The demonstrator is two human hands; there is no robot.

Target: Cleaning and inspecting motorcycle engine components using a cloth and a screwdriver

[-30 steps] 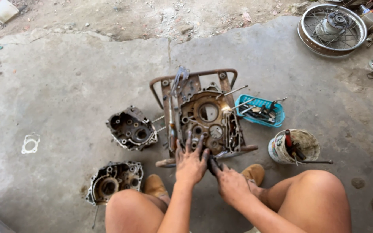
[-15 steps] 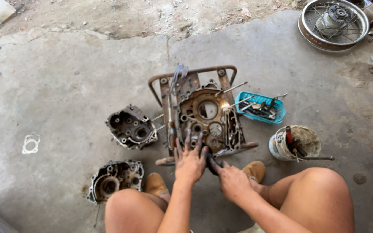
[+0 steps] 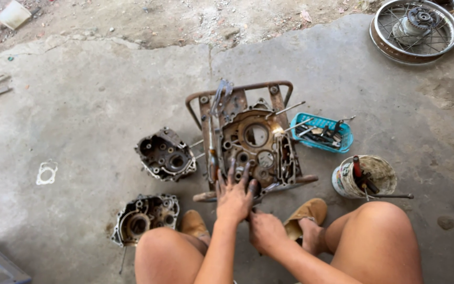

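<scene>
A greasy engine crankcase half (image 3: 256,147) lies on a rusty metal stand (image 3: 237,92) on the concrete floor. My left hand (image 3: 235,195) rests on the lower edge of the crankcase with its fingers spread. My right hand (image 3: 265,231) sits just below it, near the stand's bottom bar (image 3: 290,184), fingers curled. The left hand partly hides it, so whether it holds something small and dark is unclear. My bare knees and tan shoes (image 3: 306,213) frame the bottom of the view.
Two more case halves lie to the left, one (image 3: 165,154) beside the stand and one (image 3: 144,218) by my left knee. A blue basket of tools (image 3: 322,132) and a bucket holding tools (image 3: 363,176) stand at the right. A spoked wheel (image 3: 413,23) lies far right, and a gasket (image 3: 46,172) far left.
Both hands stay at the lower edge of the crankcase. The view has drifted slightly; nothing was visibly picked up or put down.
</scene>
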